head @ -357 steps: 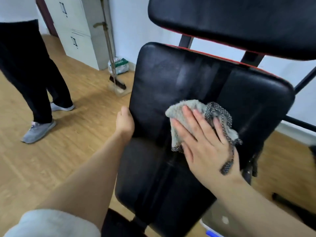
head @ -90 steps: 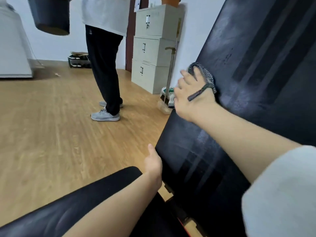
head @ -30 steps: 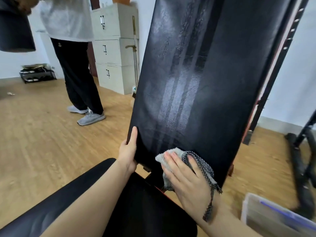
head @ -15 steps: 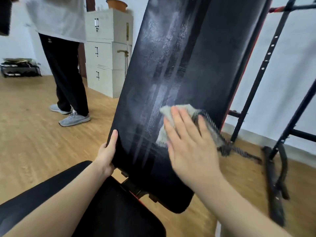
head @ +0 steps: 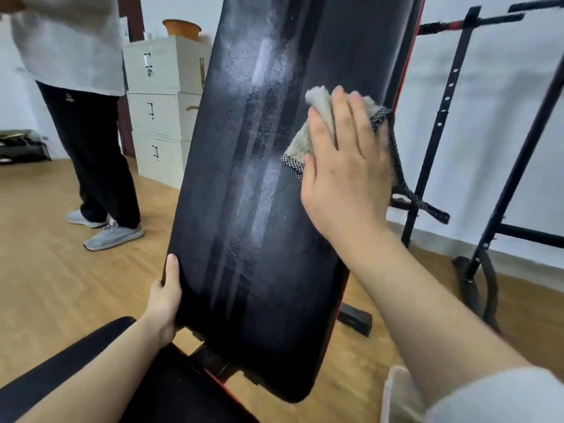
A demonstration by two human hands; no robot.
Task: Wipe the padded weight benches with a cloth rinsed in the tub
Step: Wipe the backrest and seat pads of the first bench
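A black padded bench backrest (head: 259, 239) stands steeply tilted in front of me, streaked with wet wipe marks down its middle. My right hand (head: 345, 172) presses a grey fluffy cloth (head: 308, 129) with a black-and-white woven edge flat against the pad's upper right part; a cloth strap dangles off the right side. My left hand (head: 166, 297) grips the backrest's lower left edge, thumb on the front face. The black seat pad (head: 76, 380) lies below at the bottom left. No tub is in view.
Another person (head: 91, 148) in dark trousers and grey shoes stands at the left on the wooden floor. Cream filing cabinets (head: 161, 111) with an orange basin on top stand behind. A black metal rack frame (head: 494, 190) stands at the right by the white wall.
My right hand has slid the cloth upward along the backrest, from its bottom edge to its upper right part. My left hand has kept its hold on the lower left edge.
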